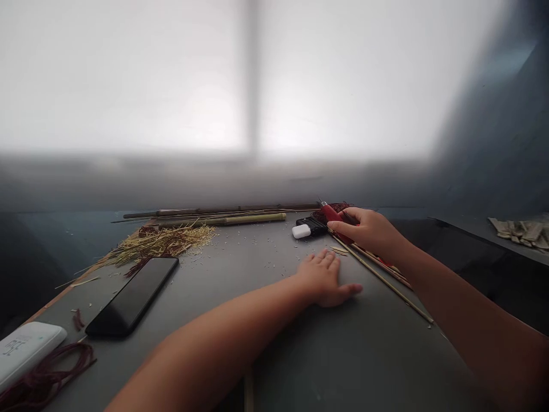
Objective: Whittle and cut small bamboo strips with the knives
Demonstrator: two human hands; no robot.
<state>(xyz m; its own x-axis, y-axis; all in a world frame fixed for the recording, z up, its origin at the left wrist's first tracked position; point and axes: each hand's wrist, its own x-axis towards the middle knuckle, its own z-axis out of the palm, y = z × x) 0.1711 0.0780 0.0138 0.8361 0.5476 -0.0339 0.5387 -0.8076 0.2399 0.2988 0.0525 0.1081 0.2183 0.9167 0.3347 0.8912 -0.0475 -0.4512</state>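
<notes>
My right hand is closed around a red tool with a thin metal tip, which points up and away to the left. Its exact kind is not clear. My left hand lies flat on the grey tabletop, fingers apart, with nothing in it. Just beyond it are a small white rounded case and a black object. Thin bamboo sticks run under my right hand and forearm toward me. A few pale slivers lie between my two hands.
Bamboo poles lie along the far edge. At left are a heap of straw-like shavings, a black phone, a white device with a display and dark red cord. Pale pieces sit on a surface far right.
</notes>
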